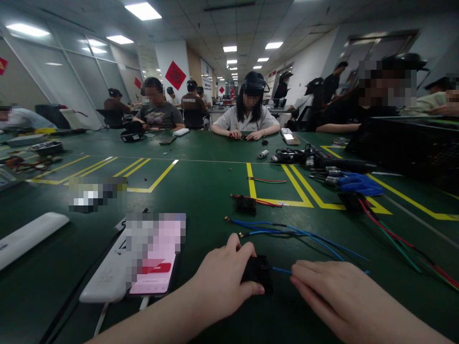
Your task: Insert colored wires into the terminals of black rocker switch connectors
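Note:
My left hand (pixel 229 272) is closed round a small black plastic connector housing (pixel 258 273), low over the green table. From the housing's right side runs a blue wire (pixel 281 270). My right hand (pixel 330 286) pinches that wire between thumb and fingers, a short way from the housing. Just beyond my hands lie several loose blue wires (pixel 287 228) with brass-coloured terminals at their left ends. Farther off, a second black connector (pixel 245 205) rests beside red and yellow wires (pixel 268 202). The face of the held housing that the wire enters is partly hidden.
A lit phone (pixel 158 263) and a white power bank (pixel 107 274) with cables lie left of my arm. On the right are a black connector with red and green wires (pixel 389 234), blue gloves (pixel 358 184) and a large black case (pixel 405 150). A person (pixel 247 112) sits opposite.

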